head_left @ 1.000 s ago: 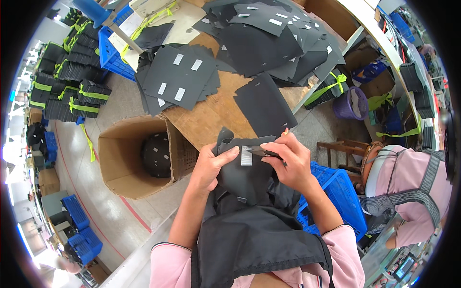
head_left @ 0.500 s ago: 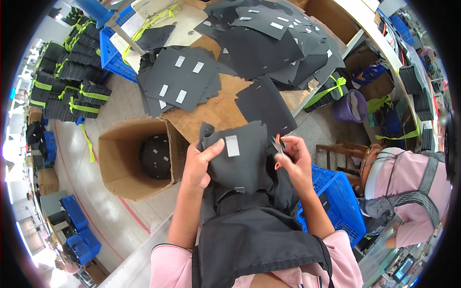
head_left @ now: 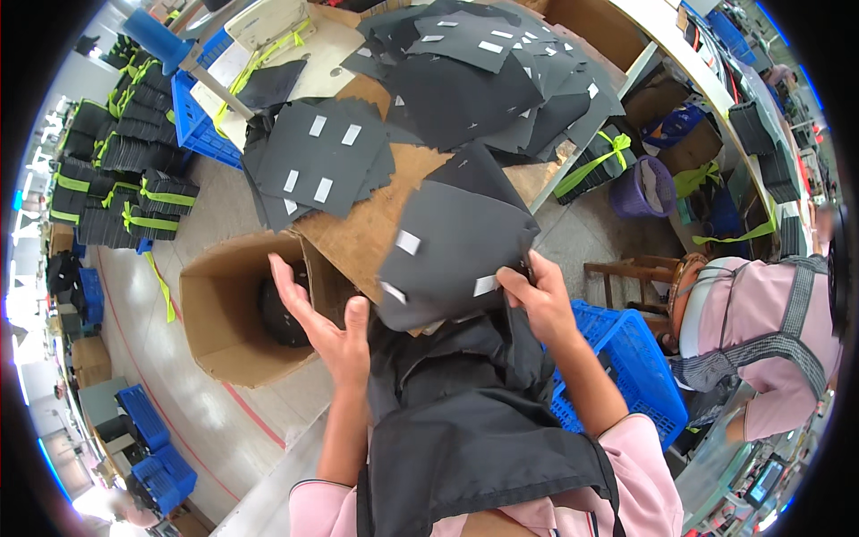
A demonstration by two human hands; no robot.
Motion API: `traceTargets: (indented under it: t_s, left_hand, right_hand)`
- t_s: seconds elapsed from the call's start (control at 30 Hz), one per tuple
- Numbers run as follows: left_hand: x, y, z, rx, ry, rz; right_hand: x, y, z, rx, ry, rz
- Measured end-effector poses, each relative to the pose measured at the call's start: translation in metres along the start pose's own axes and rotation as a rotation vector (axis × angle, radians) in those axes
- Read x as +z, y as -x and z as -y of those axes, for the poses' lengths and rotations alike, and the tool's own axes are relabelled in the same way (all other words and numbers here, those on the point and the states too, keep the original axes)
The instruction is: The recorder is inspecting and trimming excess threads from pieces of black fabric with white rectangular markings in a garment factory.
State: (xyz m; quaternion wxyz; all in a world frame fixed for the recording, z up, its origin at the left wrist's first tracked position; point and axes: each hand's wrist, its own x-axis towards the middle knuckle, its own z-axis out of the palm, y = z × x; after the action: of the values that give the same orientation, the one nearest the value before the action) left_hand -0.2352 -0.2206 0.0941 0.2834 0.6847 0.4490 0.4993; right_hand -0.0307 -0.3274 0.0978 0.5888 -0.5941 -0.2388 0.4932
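My right hand (head_left: 548, 306) is closed on the lower right edge of a flat black panel (head_left: 447, 251) with several small white patches on it. The panel tilts above my lap, in front of the wooden tabletop's edge. Whether the snips are still in my right palm, I cannot make out. My left hand (head_left: 333, 333) is open beside the panel's left edge, thumb apart from the fingers and touching nothing. It lies in front of a cardboard box (head_left: 219, 309) with dark pieces inside. Another black panel (head_left: 474, 174) lies on the table, partly covered by the held one.
A fanned stack of patched black panels (head_left: 313, 157) lies on the wooden table (head_left: 344, 237), with a larger heap (head_left: 474, 94) behind. At my right stands a blue crate (head_left: 640, 371); a person in pink (head_left: 761, 313) sits beyond. Tied black bundles (head_left: 116, 179) are piled at far left.
My left hand has let go of the panel and opened, moving left. The panel now lies flatter, showing more patches, in my right hand. The orange-handled snips seen earlier no longer show.
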Motion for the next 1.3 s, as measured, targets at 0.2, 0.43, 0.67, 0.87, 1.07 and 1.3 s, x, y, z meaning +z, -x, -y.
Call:
traceTargets:
  t_s: [0.2, 0.43, 0.67, 0.87, 1.07, 1.3]
  left_hand:
    - [0.028, -0.03, -0.034, 0.13, 0.152, 0.884]
    - [0.036, -0.001, -0.016, -0.799, 0.702, 0.858]
    - [0.038, 0.009, -0.021, -0.921, 0.732, 0.588]
    - [0.041, 0.011, -0.033, -0.91, 0.748, 0.519]
    - [0.042, 0.014, -0.031, -0.94, 0.778, 0.47]
    - [0.042, 0.012, -0.033, -0.947, 0.755, 0.467]
  right_hand:
    - [0.009, -0.013, 0.022, -0.106, 0.132, 0.322]
    - [0.024, -0.003, 0.002, -0.4, 0.264, -0.148]
    - [0.023, 0.038, -0.004, -0.674, 0.817, -0.215]
    - [0.03, 0.033, -0.014, -0.681, 0.848, -0.161]
    - [0.033, 0.028, -0.025, -0.732, 0.815, -0.219]
    - [0.032, 0.03, -0.018, -0.825, 0.805, -0.241]
